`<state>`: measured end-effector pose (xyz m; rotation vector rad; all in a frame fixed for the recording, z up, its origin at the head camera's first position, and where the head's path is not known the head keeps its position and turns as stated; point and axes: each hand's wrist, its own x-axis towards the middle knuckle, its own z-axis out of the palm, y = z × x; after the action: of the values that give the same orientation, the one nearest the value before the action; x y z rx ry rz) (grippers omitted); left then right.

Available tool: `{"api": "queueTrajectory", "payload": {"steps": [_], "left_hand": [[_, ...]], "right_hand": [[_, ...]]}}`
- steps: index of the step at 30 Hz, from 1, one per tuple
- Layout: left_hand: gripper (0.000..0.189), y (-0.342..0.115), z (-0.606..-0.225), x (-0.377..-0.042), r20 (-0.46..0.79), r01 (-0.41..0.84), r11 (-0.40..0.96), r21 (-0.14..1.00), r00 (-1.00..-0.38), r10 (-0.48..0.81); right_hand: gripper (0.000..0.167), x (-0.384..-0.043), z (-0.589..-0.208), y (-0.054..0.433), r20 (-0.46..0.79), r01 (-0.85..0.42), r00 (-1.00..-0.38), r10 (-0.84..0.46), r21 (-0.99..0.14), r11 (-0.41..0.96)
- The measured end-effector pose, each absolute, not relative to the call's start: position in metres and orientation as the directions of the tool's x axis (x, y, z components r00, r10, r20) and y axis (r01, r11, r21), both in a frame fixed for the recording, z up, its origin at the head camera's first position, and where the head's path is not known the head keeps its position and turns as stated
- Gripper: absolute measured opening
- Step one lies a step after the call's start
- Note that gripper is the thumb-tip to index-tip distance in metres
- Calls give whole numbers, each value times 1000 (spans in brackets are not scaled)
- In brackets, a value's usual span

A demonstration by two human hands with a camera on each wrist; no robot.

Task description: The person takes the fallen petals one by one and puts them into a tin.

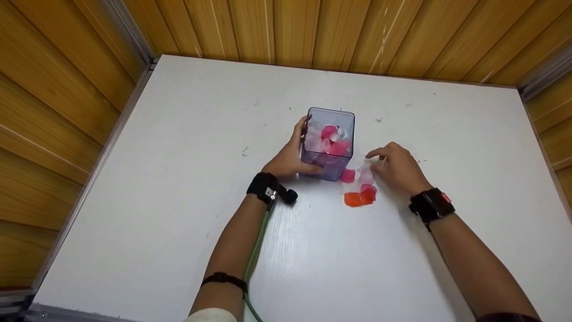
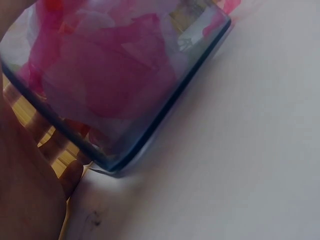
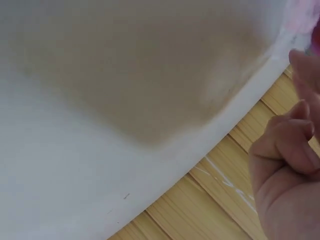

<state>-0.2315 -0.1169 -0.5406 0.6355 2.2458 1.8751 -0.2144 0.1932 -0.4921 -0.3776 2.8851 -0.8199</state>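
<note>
My left hand [image 1: 286,156] grips a clear bluish plastic container [image 1: 330,167] from its left side, thumb across the near wall and fingers around the far left. Inside it lie pink, white and pale petals [image 1: 330,132], seen through the wall in the left wrist view too. Loose petals lie on the table just right of the container: a pink petal [image 1: 347,175], pale petals [image 1: 366,175] and an orange petal [image 1: 353,199]. Over the pale ones hovers my right hand [image 1: 397,167], index finger and thumb apart, the other fingers bent in the right wrist view [image 3: 290,145].
The white table [image 1: 187,179] carries small dark marks. Yellow wood-look panels [image 1: 290,31] stand behind it and along both sides. A green cable [image 1: 257,250] runs down my left forearm from the wrist camera [image 1: 288,196].
</note>
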Motion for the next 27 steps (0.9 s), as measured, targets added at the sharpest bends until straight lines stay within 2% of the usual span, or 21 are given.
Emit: {"api": "queueTrajectory", "payload": {"steps": [5, 9, 12, 16, 20, 27], "left_hand": [[136, -115, -540, -231, 146, 222, 143, 964, -901, 409], [137, -116, -540, -231, 152, 228, 140, 964, -898, 413], [136, -117, -540, -232, 154, 226, 127, 966, -895, 419], [136, -119, -541, -232, 147, 217, 126, 968, -898, 415], [136, -121, -541, -232, 137, 211, 144, 967, -905, 402], [137, -119, -542, -231, 139, 217, 154, 964, -904, 404]], "right_hand": [[16, -212, -487, 192, 14, -230, -965, -261, -520, 823], [12, -211, -472, 187, 180, -280, -960, -217, -540, 794], [10, -208, -458, 175, 315, -336, -932, -180, -559, 758], [9, -204, -440, 150, 421, -395, -896, -144, -606, 691], [9, -200, -428, 121, 450, -450, -876, -175, -631, 632], [13, -192, -424, 88, 393, -512, -857, -332, -585, 630]]}}
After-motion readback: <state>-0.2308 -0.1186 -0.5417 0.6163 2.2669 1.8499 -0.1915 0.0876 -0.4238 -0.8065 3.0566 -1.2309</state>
